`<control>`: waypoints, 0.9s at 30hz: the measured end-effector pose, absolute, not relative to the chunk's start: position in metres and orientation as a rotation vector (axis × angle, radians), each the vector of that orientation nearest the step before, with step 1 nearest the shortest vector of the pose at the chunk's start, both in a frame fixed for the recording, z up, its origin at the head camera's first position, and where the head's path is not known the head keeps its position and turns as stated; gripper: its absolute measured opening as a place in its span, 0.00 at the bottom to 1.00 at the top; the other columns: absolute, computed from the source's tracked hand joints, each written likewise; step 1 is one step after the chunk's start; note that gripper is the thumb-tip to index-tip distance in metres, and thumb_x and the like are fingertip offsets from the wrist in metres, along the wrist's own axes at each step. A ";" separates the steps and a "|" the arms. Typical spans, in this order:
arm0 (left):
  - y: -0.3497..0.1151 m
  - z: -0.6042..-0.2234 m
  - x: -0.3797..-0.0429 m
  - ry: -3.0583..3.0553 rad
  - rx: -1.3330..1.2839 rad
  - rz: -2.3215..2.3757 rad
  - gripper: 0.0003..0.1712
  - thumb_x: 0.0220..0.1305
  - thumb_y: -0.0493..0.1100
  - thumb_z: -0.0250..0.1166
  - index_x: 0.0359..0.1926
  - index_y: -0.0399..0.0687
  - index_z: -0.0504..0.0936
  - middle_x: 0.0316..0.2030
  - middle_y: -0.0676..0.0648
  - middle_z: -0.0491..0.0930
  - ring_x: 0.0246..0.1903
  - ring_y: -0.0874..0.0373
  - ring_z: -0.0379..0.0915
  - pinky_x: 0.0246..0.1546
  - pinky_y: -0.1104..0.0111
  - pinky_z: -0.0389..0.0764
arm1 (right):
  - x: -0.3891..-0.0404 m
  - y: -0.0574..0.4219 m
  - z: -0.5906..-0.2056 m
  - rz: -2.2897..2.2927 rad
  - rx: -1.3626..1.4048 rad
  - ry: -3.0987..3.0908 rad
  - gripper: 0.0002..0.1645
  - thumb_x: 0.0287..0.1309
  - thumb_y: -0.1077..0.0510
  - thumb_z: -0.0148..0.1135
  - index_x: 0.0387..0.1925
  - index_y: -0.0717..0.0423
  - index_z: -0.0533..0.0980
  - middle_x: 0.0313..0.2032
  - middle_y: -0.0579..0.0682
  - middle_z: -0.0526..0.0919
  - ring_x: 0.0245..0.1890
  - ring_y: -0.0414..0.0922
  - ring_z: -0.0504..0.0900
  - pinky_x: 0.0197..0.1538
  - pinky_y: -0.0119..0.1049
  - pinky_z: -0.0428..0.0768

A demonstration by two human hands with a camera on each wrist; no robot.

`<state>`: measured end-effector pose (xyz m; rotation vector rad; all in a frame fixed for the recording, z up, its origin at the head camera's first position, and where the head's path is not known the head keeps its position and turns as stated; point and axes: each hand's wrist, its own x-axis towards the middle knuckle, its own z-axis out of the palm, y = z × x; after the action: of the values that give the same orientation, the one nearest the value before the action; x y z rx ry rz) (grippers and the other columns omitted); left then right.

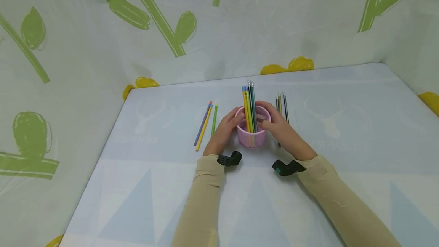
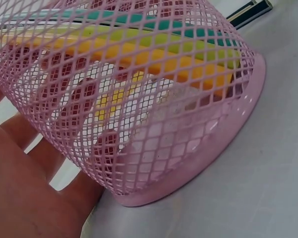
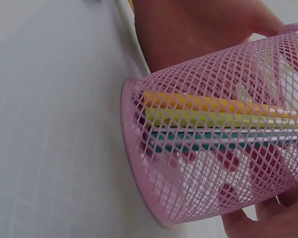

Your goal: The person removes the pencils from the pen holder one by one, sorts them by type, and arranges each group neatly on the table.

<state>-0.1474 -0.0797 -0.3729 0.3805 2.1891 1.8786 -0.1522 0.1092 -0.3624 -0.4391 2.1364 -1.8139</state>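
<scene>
A pink mesh pencil cup point(image 1: 252, 140) stands upright on the table between both hands. My left hand point(image 1: 223, 130) grips its left side, thumb at the rim. My right hand point(image 1: 282, 130) holds the right side, its fingers curving round the back. Several pencils point(image 1: 249, 106) stand in the cup, in yellow, lime green and dark teal tones. Through the mesh in the left wrist view, the lower ends of the pencils point(image 2: 203, 72) sit near the base. In the right wrist view, fingers of both hands show behind the mesh wall point(image 3: 188, 188).
Left of the cup lie a purple pencil point(image 1: 202, 123), a yellow pencil point(image 1: 204, 127) and a green pencil point(image 1: 214, 119). Several dark pencils point(image 1: 286, 108) lie to the right, partly hidden by the right hand. A pale patterned cloth point(image 1: 144, 186) covers the table, and a leaf-printed wall point(image 1: 233, 37) rises behind.
</scene>
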 end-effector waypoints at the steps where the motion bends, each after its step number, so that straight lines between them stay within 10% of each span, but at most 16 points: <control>1: -0.080 -0.373 -0.148 2.194 0.393 1.879 0.25 0.65 0.57 0.43 0.61 0.59 0.65 0.58 0.57 0.65 0.60 0.65 0.54 0.61 0.60 0.51 | -0.153 0.109 -0.362 -1.821 -0.439 2.131 0.35 0.53 0.66 0.43 0.63 0.45 0.54 0.64 0.46 0.55 0.60 0.51 0.61 0.61 0.55 0.54; 27: -0.078 -0.404 -0.163 2.196 0.421 1.852 0.33 0.57 0.67 0.45 0.61 0.61 0.65 0.58 0.58 0.65 0.60 0.65 0.54 0.61 0.59 0.51 | -0.172 0.115 -0.364 -1.678 -0.352 2.305 0.26 0.54 0.42 0.57 0.55 0.42 0.68 0.57 0.42 0.67 0.60 0.44 0.60 0.58 0.54 0.59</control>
<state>-0.1630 -0.0778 -0.4039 0.4213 2.1961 1.8523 -0.1725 0.1153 -0.3642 -0.3521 2.3048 -1.6776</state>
